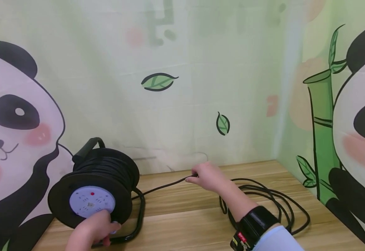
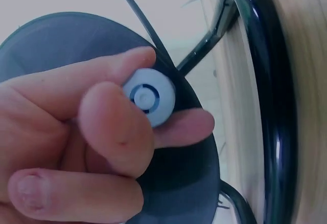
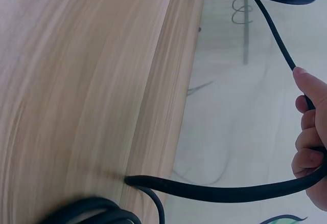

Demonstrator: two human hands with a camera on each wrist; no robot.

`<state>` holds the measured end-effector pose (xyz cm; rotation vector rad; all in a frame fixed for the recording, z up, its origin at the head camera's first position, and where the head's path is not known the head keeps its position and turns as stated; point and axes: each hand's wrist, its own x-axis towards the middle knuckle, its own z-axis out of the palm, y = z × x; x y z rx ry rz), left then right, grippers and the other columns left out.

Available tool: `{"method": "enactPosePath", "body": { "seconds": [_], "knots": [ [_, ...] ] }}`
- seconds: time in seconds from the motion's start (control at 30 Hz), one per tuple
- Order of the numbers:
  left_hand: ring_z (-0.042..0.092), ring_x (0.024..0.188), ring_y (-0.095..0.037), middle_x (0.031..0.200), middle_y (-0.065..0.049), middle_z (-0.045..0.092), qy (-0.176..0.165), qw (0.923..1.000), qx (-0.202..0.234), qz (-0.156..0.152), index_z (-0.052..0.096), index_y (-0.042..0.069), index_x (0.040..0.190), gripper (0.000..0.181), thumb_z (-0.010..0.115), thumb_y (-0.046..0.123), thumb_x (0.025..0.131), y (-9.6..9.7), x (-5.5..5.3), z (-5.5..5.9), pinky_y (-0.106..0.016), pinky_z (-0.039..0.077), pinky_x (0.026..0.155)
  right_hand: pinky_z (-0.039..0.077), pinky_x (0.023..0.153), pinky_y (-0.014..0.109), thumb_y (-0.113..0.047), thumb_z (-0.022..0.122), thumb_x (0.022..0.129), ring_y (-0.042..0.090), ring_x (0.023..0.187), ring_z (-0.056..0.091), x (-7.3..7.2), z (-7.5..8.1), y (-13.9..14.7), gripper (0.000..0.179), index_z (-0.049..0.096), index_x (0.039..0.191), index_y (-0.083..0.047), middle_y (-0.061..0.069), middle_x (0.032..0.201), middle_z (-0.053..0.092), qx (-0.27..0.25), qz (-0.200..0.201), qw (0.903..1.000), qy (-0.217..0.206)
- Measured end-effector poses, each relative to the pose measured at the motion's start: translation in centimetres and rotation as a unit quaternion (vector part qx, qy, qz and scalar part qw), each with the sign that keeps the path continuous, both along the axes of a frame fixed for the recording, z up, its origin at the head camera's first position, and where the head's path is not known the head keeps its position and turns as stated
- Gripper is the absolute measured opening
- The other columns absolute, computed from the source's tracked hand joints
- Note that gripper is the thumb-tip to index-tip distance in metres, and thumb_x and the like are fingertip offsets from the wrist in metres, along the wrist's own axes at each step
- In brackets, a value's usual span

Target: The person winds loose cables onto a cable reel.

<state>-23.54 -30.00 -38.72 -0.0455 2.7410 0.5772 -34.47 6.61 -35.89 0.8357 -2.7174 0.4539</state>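
Note:
A black cable reel stands at the left of the table, a pale round socket panel on its near face. My left hand is at the lower part of this face, its fingers curled around a small pale round crank knob. Black cable runs taut from the reel to my right hand, which grips it above the table. In the right wrist view, the cable enters between the right thumb and curled fingers and leaves below the hand. Part of the knob is hidden behind the left fingers.
Loose loops of the same cable lie on the wooden table at the right, below my right forearm. The reel's black tube stand sticks out to its right. A printed cloth wall closes off the back.

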Motion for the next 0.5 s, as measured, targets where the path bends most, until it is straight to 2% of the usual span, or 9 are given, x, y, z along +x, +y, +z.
{"method": "enactPosePath", "body": {
  "seconds": [0.07, 0.23, 0.5],
  "knots": [
    [0.035, 0.039, -0.008, 0.055, -0.001, 0.061, -0.006, 1.0, 0.001, 0.003, 0.061, 0.006, 0.068, 0.039, 0.059, 0.037, 0.092, -0.4, 0.0, -0.2, -0.025, 0.033, 0.047, 0.038, 0.049, 0.027, -0.047, 0.065, 0.089, 0.008, 0.05, 0.043, 0.0, -0.1, -0.1, 0.037, 0.053, 0.066, -0.021, -0.009, 0.057, 0.047, -0.001, 0.002, 1.0, -0.002],
    [0.036, 0.039, -0.007, 0.057, -0.001, 0.061, -0.024, 0.9997, 0.009, 0.001, 0.062, 0.006, 0.071, 0.036, 0.058, 0.034, 0.094, -1.2, -0.1, -0.4, -0.023, 0.034, 0.047, 0.039, 0.049, 0.027, -0.045, 0.066, 0.088, 0.008, 0.05, 0.043, 0.0, -0.3, -0.6, 0.035, 0.053, 0.066, -0.021, -0.01, 0.057, 0.049, -0.006, 0.01, 0.9999, -0.006],
    [0.037, 0.041, -0.009, 0.056, -0.001, 0.06, -0.021, 0.9998, 0.0, 0.002, 0.063, 0.007, 0.065, 0.037, 0.059, 0.031, 0.093, -3.1, 0.0, -0.9, -0.03, 0.041, 0.06, 0.036, 0.047, 0.025, -0.046, 0.065, 0.089, 0.007, 0.049, 0.042, 0.1, -0.7, -2.2, 0.037, 0.052, 0.063, -0.021, -0.01, 0.055, 0.046, -0.006, 0.027, 0.9995, -0.015]
  ]
}}
